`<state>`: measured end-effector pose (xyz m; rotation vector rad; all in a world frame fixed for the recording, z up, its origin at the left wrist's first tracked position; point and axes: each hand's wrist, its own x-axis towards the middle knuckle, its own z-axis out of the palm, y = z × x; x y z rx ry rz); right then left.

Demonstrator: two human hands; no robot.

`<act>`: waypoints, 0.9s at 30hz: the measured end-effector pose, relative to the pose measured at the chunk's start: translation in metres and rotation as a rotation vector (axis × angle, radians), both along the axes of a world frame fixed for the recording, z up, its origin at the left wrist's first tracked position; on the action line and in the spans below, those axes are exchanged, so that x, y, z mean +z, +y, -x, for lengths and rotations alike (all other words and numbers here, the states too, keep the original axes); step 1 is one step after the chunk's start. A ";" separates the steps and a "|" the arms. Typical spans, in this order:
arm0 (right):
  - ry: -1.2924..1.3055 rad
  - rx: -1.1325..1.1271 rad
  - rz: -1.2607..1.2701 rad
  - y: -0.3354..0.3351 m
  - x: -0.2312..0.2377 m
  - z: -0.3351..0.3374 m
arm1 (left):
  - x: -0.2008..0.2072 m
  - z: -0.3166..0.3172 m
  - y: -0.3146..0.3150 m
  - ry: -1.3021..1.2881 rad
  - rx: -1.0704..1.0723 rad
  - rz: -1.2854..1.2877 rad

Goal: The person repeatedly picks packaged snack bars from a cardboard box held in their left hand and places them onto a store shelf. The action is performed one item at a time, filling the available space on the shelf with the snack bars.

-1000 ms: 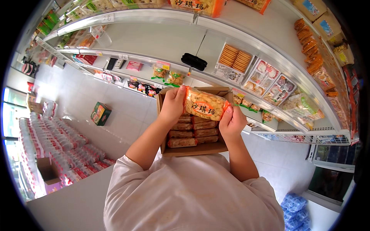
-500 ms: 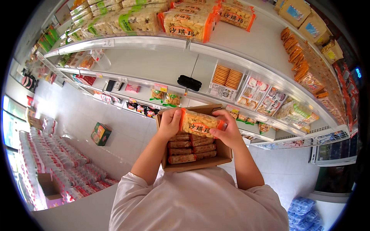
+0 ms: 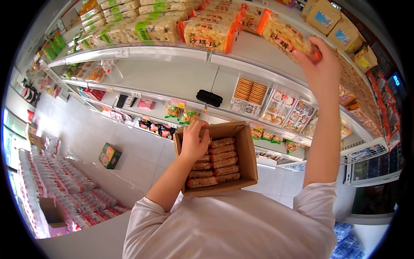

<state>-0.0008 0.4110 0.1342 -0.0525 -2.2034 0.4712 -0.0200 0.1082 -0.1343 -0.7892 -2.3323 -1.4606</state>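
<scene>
My right hand [image 3: 318,58] is raised at the upper right, its fingers closed on the end of a clear snack cake packet [image 3: 280,36] with orange ends. The packet is tilted above the upper shelf [image 3: 254,52], right of a row of similar packets [image 3: 209,34]. In front of my body is an open cardboard box [image 3: 248,162] with two columns of wrapped packets [image 3: 223,162]. My left hand [image 3: 195,140] is at the box's far left corner, fingers curled; what they hold, if anything, is hidden.
Green-banded packets [image 3: 146,28] fill the upper shelf's left. A black case [image 3: 209,98] and a biscuit tray [image 3: 250,90] sit one shelf lower. Paper bags [image 3: 323,19] stand far right. A green box [image 3: 110,155] is on the floor; bottle packs [image 3: 69,185] are stacked at left.
My right hand has carried the packet from over the box up and right to the upper shelf. My left hand has let go of it and moved down to the box's far left corner.
</scene>
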 end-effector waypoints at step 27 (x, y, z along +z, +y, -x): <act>-0.524 -0.090 -0.546 0.039 -0.007 0.158 | -0.004 0.007 0.004 0.050 -0.021 0.011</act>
